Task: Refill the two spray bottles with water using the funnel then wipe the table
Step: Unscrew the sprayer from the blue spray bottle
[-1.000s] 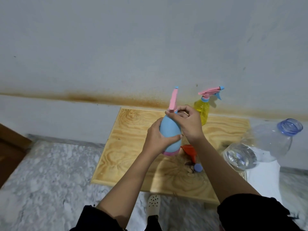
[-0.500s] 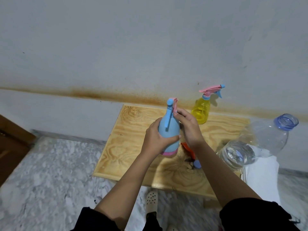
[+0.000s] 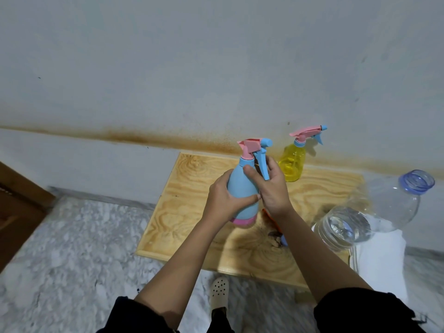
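Currently in hand: blue spray bottle [image 3: 242, 195], upright over the middle of the bench [image 3: 189, 212]; base contact with the wood not determinable. Left hand [image 3: 223, 200] wrapped round the body, gripping it. Right hand [image 3: 272, 188] curled at the neck, thumb and fingers pinching the collar under the pink-and-blue spray head [image 3: 253, 146], trigger lever lying across the fingers. Reads as twisting work at the collar; loosening or tightening not determinable, fill level hidden by opaque plastic. Yellow spray bottle [image 3: 293, 162] at the back of the bench near the wall, head fitted, apart from both hands. Orange funnel [image 3: 269, 215] on the bench just behind the right wrist, mostly hidden. Small blue cap [image 3: 285, 241] near it. Large clear water bottle [image 3: 389, 205] at the right edge, tilted, uncapped, some water inside, against a white cloth [image 3: 382, 260]. Next move, by judgement: if head coming off, calls for a steady left grip, a counter-turn from the right, then head set aside and funnel seated in the neck; if going on, calls for snug tightening, then the yellow bottle. Wiping not yet begun.
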A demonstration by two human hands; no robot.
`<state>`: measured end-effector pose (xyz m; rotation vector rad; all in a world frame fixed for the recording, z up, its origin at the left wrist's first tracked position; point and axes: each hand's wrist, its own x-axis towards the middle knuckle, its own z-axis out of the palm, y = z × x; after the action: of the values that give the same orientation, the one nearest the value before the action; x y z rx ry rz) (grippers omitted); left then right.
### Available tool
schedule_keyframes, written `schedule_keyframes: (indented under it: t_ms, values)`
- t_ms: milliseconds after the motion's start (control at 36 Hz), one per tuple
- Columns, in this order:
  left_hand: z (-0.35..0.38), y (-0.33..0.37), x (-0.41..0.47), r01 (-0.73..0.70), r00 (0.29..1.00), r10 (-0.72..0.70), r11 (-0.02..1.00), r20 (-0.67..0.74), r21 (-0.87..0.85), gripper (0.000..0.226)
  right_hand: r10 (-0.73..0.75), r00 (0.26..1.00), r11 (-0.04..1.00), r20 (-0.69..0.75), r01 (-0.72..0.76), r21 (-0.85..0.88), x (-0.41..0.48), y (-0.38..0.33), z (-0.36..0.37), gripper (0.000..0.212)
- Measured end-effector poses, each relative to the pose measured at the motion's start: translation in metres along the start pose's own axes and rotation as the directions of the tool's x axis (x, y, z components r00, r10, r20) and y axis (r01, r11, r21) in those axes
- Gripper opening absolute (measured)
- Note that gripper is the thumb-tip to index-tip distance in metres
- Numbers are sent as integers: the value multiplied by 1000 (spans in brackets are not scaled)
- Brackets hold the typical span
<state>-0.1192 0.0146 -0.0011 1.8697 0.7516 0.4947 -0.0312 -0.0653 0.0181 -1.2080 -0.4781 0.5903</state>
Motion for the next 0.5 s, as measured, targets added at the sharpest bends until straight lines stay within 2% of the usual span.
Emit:
schedule_keyframes:
  t_ms: [83, 167, 250, 361, 500]
  values:
    - [0, 0, 2, 8, 1000, -8, 1000, 0, -2, 59, -11, 998, 1000, -67, 12, 19, 1, 0, 6, 24]
    - [0, 0, 4, 6, 1000, -6, 1000, -5, -8, 59, 47, 992, 992, -121, -32, 118, 4, 4, 9, 20]
    - [-1, -1, 6, -18, 1000, 18, 1000, 3, -5, 64, 68, 994, 990, -84, -57, 125, 4, 3, 9, 28]
    - [-1, -3, 4, -42, 998, 44, 999, 46, -34, 63, 46, 997, 993, -56, -39, 116, 6, 1, 5, 21]
    - [5, -7, 0, -38, 998, 38, 999, 51, -19, 95, 42, 999, 995, -29, -39, 91, 7, -1, 5, 20]
